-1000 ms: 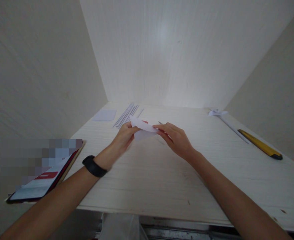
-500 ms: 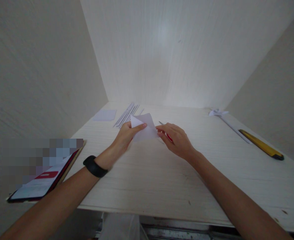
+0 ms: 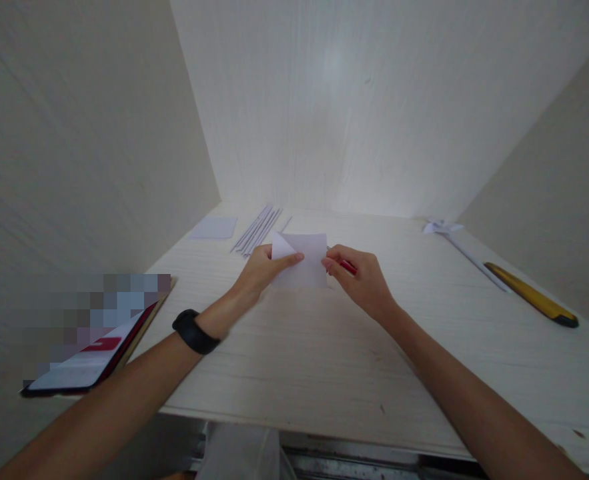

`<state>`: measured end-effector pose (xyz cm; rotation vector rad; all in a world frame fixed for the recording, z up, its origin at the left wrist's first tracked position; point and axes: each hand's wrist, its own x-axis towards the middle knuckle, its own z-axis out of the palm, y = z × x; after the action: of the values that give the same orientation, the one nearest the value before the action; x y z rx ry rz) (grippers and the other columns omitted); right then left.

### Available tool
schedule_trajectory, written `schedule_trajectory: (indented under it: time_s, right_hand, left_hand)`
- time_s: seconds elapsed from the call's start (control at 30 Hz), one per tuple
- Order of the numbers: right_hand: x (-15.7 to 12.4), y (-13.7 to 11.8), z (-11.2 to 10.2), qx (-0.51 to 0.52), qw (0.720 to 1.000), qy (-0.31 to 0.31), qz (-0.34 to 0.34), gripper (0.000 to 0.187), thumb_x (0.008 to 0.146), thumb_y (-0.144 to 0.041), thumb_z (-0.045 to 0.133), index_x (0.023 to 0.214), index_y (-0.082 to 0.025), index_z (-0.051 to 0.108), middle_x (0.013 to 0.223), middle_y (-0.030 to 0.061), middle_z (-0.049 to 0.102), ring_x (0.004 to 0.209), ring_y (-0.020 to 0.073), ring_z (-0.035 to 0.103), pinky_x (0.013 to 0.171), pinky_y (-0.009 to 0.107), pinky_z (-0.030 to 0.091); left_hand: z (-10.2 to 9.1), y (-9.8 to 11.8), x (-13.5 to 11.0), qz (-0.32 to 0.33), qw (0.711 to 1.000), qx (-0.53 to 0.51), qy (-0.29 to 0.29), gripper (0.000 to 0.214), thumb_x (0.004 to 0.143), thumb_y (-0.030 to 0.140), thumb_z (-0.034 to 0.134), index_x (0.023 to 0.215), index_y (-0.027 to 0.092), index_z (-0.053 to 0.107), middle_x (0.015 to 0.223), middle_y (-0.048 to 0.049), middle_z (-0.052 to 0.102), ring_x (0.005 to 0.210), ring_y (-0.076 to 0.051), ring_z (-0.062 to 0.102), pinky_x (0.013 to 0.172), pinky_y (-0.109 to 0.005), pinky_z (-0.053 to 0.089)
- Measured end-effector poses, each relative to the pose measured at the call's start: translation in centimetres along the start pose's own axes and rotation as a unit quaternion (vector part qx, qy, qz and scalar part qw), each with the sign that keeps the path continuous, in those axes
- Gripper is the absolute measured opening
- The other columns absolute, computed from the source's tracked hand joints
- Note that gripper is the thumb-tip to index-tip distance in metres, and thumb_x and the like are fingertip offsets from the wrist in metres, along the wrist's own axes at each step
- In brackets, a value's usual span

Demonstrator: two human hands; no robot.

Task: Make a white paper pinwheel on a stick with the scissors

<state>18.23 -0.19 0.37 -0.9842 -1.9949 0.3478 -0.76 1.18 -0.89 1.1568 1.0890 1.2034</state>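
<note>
My left hand [image 3: 260,270], a black band on its wrist, grips a small white sheet of paper [image 3: 301,267] by its left side, the thumb lying across the front. The paper's upper left corner is folded over toward the middle. At the paper's right edge, my right hand [image 3: 357,273] is closed, thumb and fingertips pinching that edge. A red-handled tool [image 3: 348,267], possibly scissors, shows partly behind the right fingers. It appears to lie on the table, and most of it is hidden.
Thin white paper strips [image 3: 258,230] and a flat white paper [image 3: 214,228] lie at the back left. A paper pinwheel [image 3: 443,227] on a white stick and a yellow tool with a black end [image 3: 529,293] rest at right. A clipboard-like item [image 3: 99,353] leans left.
The paper has turned and now faces me more squarely. My right fingers have shifted slightly along its right edge, and the view has moved a little.
</note>
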Motion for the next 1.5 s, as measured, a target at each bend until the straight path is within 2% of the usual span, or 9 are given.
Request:
schedule_trajectory:
  time_s: [0.53,0.87,1.1,1.27,1.5]
  right_hand:
    - [0.1,0.2,-0.1,-0.018,0.999,0.015,0.022,0.028,0.086,-0.029,0.047,0.061,-0.018,0.052,0.057,-0.0007,0.057,0.055,0.0109,0.053,0.059,0.023,0.037]
    - [0.1,0.8,0.5,0.026,0.998,-0.001,0.063,0.029,0.086,-0.033,0.046,0.062,-0.019,0.05,0.059,0.0001,0.055,0.058,0.0127,0.051,0.056,0.024,0.037]
    - [0.1,1.0,0.6,0.017,0.997,-0.011,0.072,0.03,0.087,-0.037,0.046,0.064,-0.018,0.052,0.059,0.0002,0.053,0.058,0.0123,0.047,0.055,0.024,0.034]
    - [0.1,1.4,0.7,0.028,0.996,-0.006,0.087,0.03,0.086,-0.037,0.046,0.065,-0.017,0.054,0.061,0.0011,0.053,0.06,0.0133,0.048,0.056,0.025,0.035]
    - [0.0,2.0,0.9,0.112,0.988,-0.006,0.107,0.029,0.085,-0.04,0.049,0.068,-0.018,0.057,0.062,0.0001,0.051,0.058,0.0123,0.046,0.054,0.024,0.037]
  left_hand:
    - [0.0,-0.2,0.1,0.007,0.999,0.008,-0.033,0.042,0.06,0.036,0.082,0.093,0.012,0.072,0.095,-0.0109,0.075,0.076,-0.019,0.068,0.071,-0.029,0.052]
    - [0.2,0.0,-0.3,0.011,0.999,0.006,-0.039,0.042,0.06,0.035,0.083,0.092,0.011,0.073,0.094,-0.0119,0.074,0.076,-0.021,0.068,0.071,-0.031,0.052]
    - [0.1,-0.4,-0.1,0.011,0.999,0.015,-0.045,0.036,0.061,0.037,0.082,0.088,0.014,0.073,0.088,-0.0081,0.074,0.071,-0.018,0.067,0.067,-0.029,0.051]
    - [0.0,-0.1,0.1,0.014,0.997,-0.051,-0.06,0.033,0.065,0.039,0.079,0.087,0.014,0.072,0.085,-0.0066,0.074,0.07,-0.015,0.066,0.068,-0.027,0.05]
    - [0.1,0.1,0.1,0.031,0.99,-0.113,-0.072,0.03,0.069,0.036,0.077,0.09,0.015,0.072,0.086,-0.006,0.074,0.073,-0.015,0.066,0.074,-0.027,0.05]
